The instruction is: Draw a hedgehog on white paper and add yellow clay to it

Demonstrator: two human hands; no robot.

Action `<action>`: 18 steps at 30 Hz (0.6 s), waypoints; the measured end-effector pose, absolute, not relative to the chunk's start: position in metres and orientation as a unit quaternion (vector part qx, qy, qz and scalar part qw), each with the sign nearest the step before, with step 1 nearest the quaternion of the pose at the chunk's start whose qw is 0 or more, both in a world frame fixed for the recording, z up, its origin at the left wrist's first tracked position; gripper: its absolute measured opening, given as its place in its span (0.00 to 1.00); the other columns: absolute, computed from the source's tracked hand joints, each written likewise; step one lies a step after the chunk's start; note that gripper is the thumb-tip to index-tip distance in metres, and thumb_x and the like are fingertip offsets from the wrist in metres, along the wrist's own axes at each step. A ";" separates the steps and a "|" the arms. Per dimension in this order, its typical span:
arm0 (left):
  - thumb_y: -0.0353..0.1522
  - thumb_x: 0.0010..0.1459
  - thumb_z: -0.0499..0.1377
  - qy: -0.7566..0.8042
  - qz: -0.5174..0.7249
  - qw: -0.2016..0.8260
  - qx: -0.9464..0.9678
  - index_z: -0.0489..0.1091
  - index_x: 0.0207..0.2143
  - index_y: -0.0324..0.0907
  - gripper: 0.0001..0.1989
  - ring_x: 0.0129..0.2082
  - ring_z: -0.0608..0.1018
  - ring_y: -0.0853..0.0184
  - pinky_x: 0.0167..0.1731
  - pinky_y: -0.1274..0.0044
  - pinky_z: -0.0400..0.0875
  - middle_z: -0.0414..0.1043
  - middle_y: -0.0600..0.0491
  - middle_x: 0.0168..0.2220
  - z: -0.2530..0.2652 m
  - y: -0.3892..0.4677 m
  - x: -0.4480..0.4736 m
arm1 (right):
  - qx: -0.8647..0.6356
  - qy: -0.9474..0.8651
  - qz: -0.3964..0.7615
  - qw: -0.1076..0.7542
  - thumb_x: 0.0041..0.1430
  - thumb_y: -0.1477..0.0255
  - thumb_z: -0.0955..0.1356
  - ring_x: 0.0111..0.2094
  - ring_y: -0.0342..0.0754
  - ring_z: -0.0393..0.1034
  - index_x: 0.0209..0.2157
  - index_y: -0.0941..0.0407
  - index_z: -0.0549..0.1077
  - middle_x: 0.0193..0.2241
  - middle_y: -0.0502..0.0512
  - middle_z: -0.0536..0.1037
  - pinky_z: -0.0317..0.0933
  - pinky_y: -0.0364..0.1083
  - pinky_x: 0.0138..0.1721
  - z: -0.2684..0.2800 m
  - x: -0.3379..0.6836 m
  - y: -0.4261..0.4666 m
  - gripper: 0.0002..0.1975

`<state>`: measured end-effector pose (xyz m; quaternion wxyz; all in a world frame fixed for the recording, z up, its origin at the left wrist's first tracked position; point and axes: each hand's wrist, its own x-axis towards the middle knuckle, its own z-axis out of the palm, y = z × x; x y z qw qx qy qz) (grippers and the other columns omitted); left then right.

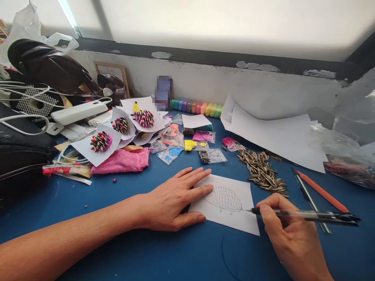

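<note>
Pinning a rectangular white paper sheet (249, 222), well in from the far edge of the blue table (175, 257), under left hand (175, 199) spread flat; pinching a slim black-and-clear pen (313, 215) in right hand (288, 232); risking smeared ink (228, 199) by shifting left hand.

Left and right upper limbs, seen from above. The left forearm (93, 226) is shown bare, extended obliquely from the lower left of the view, with the wrist (139, 212) held nearly straight. The left hand (178, 201) is laid flat, palm down, its fingers stretched toward the right; the thumb (191, 219) is spread apart from the index finger (202, 191). The right hand (288, 230) is seen at the lower right, its fingers bent inward and a pinch formed by thumb and index finger, as in a writing grip. Only a short part of the right wrist (316, 267) is included.
</note>
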<state>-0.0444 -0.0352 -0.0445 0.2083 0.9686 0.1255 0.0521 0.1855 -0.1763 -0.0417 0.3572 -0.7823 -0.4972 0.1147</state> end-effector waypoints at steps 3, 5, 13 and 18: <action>0.44 0.63 0.58 0.128 0.067 0.222 0.964 0.56 0.67 0.39 0.35 0.71 0.46 0.51 0.68 0.57 0.44 0.39 0.41 0.71 -0.045 -0.035 -0.045 | -0.788 -0.447 0.144 0.399 0.59 0.55 0.62 0.14 0.39 0.47 0.23 0.52 0.67 0.13 0.42 0.54 0.42 0.41 0.14 -0.040 0.180 -0.178 0.18; 0.45 0.63 0.57 0.131 0.074 0.239 0.959 0.55 0.67 0.40 0.35 0.71 0.46 0.51 0.68 0.57 0.43 0.43 0.42 0.71 -0.045 -0.036 -0.045 | -0.794 -0.412 0.160 0.417 0.59 0.55 0.63 0.16 0.39 0.48 0.24 0.52 0.67 0.14 0.43 0.56 0.44 0.41 0.15 -0.038 0.176 -0.179 0.18; 0.36 0.67 0.54 0.169 0.201 0.334 0.905 0.63 0.62 0.39 0.23 0.67 0.60 0.56 0.64 0.63 0.57 0.58 0.41 0.66 -0.034 -0.037 -0.046 | -0.739 -0.557 0.031 0.377 0.62 0.61 0.65 0.23 0.45 0.72 0.39 0.53 0.74 0.27 0.50 0.78 0.66 0.41 0.22 -0.041 0.189 -0.177 0.11; 0.40 0.68 0.50 0.252 0.148 0.500 0.815 0.75 0.33 0.39 0.19 0.33 0.75 0.67 0.33 0.78 0.69 0.75 0.51 0.31 0.001 -0.060 -0.041 | -0.617 -0.716 -0.167 0.278 0.66 0.73 0.63 0.33 0.44 0.78 0.53 0.54 0.70 0.37 0.55 0.79 0.69 0.39 0.29 -0.040 0.182 -0.178 0.15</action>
